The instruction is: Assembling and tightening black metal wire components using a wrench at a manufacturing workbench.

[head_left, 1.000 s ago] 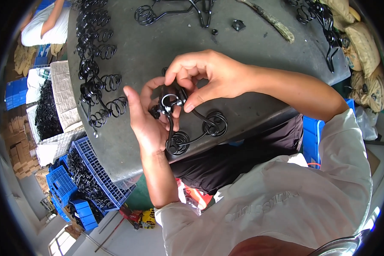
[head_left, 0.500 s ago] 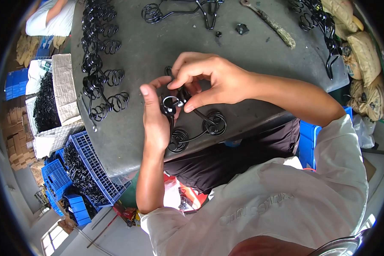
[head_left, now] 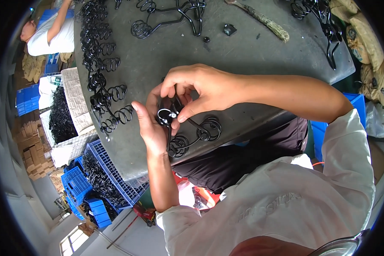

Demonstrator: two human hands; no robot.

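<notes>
Close to the table's near edge, both hands are on a black bent-wire part (head_left: 211,129) with spring-like coils at its lower ends. My left hand (head_left: 154,135) supports it from the left, thumb raised and fingers behind, partly hidden. My right hand (head_left: 200,87) comes from the right and closes thumb and fingers on its upper section. Between the hands shows a shiny black ring-shaped piece (head_left: 164,116) with a bright metal spot. What lies under the right fingers is hidden.
Black coiled-wire parts (head_left: 111,64) line the table's left edge; others (head_left: 175,16) lie at the far side and right (head_left: 328,30). A wrapped-handle tool (head_left: 262,20) lies near black bits (head_left: 229,29). Blue crates (head_left: 111,170) stand left; sacks (head_left: 365,47) right. A person (head_left: 51,32) is far left.
The view has shifted, so the table's contents sit differently. Both hands stay on the wire part; the right fingers have moved in closer around its upper section.
</notes>
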